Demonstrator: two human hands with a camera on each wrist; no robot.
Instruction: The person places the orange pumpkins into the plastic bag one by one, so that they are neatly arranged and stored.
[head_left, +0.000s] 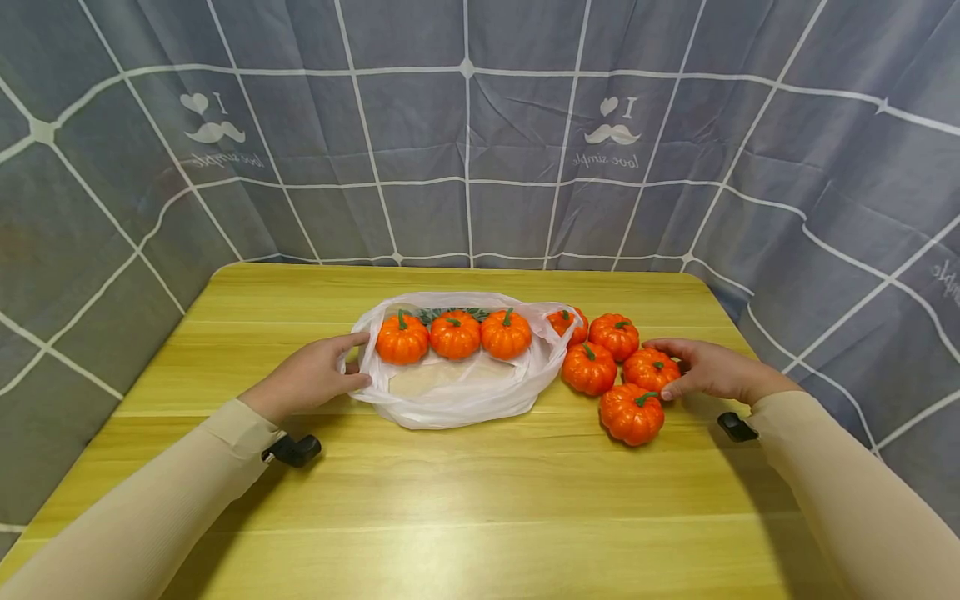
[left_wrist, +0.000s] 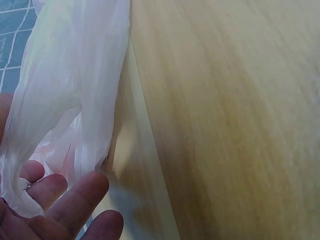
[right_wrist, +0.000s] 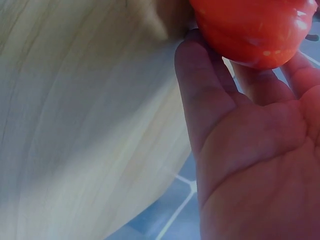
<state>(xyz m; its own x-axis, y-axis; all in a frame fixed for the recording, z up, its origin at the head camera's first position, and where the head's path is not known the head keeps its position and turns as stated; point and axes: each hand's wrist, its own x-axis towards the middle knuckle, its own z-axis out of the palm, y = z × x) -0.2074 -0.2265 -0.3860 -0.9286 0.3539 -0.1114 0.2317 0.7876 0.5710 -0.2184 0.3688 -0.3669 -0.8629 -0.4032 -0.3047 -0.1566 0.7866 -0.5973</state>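
Note:
A white plastic bag (head_left: pixel 450 414) lies on its side with its mouth spread toward me, and three orange toy pumpkins (head_left: pixel 455 335) with green stems sit in a row inside. My left hand (head_left: pixel 318 375) holds the bag's left edge; in the left wrist view the bag's handle (left_wrist: pixel 30 150) loops around the fingers (left_wrist: pixel 82 197). To the right of the bag, my right hand (head_left: pixel 708 371) grips the rightmost pumpkin (head_left: pixel 651 369) between thumb and fingers. The right wrist view shows this pumpkin (right_wrist: pixel 255 30) at the fingertips, its upper part cut off.
Several more pumpkins cluster between the bag and my right hand, the nearest pumpkin (head_left: pixel 632 414) toward me. Another pumpkin (head_left: pixel 564 321) is partly covered by the bag's right handle. The wooden table (head_left: pixel 450 517) is backed by a grey checked curtain (head_left: pixel 420 125).

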